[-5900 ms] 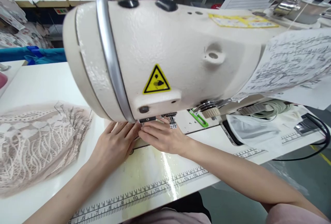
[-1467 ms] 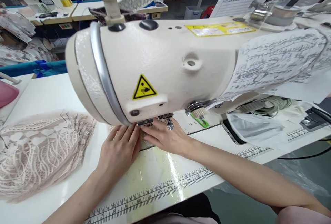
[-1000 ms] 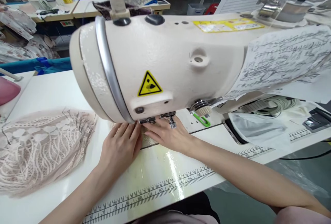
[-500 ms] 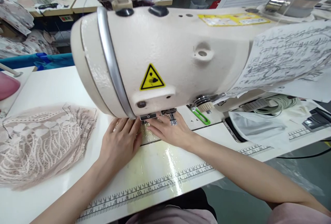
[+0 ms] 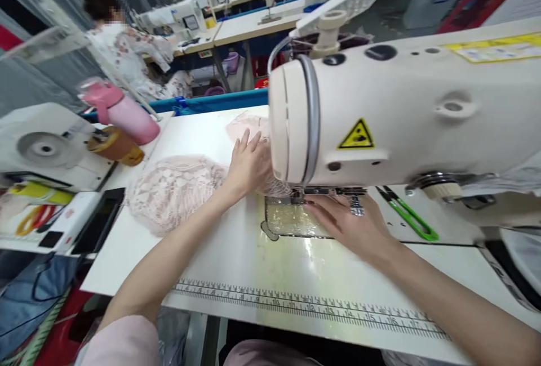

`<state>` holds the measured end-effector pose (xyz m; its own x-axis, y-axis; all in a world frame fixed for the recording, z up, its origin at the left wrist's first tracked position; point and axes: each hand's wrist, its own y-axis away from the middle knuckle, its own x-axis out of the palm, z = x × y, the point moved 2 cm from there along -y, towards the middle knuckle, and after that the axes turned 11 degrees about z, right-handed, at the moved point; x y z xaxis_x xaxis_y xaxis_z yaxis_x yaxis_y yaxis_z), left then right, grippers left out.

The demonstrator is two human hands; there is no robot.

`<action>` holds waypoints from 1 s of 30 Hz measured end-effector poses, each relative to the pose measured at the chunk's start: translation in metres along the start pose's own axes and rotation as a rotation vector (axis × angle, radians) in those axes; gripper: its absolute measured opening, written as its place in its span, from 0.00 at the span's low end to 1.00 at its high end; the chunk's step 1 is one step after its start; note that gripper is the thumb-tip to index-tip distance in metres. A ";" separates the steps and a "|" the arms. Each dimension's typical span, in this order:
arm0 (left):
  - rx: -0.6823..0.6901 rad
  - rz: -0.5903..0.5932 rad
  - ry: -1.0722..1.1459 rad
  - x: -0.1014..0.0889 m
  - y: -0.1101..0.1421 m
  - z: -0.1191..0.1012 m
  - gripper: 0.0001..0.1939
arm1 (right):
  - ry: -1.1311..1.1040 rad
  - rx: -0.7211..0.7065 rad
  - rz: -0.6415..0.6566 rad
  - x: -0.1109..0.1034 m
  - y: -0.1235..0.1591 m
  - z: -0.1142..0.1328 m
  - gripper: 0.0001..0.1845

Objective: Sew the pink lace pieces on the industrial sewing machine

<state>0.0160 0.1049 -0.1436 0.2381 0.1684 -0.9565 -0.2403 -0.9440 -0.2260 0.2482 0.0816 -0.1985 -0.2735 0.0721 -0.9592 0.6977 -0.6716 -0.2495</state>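
Note:
My left hand [image 5: 250,164] lies with fingers spread on pale pink lace fabric [image 5: 274,184] at the left of the sewing machine's head [image 5: 359,112]. Part of that fabric disappears behind the machine. Beside the presser foot area, my right hand [image 5: 353,222] rests low with fingers stretched toward the needle plate [image 5: 291,218]; the machine partly hides its fingertips. A second gathered piece of lace [image 5: 175,191] sits on the white table, under and left of my left forearm.
Green thread snips [image 5: 412,217] lie right of my right hand. A printed ruler [image 5: 313,307] runs along the table's front edge. At left stand a pink bottle [image 5: 129,115], a brown cup [image 5: 118,146] and another machine [image 5: 46,146]. A person [image 5: 122,45] sits farther back.
The view has swung left. My left hand has moved from near the needle to the back left, fingers now spread over lace. My right hand stays near the presser foot.

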 end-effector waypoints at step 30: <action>0.393 0.500 0.523 -0.026 0.107 -0.092 0.13 | 0.155 -0.101 -0.176 -0.032 -0.007 0.010 0.13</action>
<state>0.0701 -0.0265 -0.1260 0.3993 -0.4914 -0.7740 -0.7234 -0.6875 0.0633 0.2452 0.0763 -0.1647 -0.2976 0.2989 -0.9067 0.7129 -0.5621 -0.4192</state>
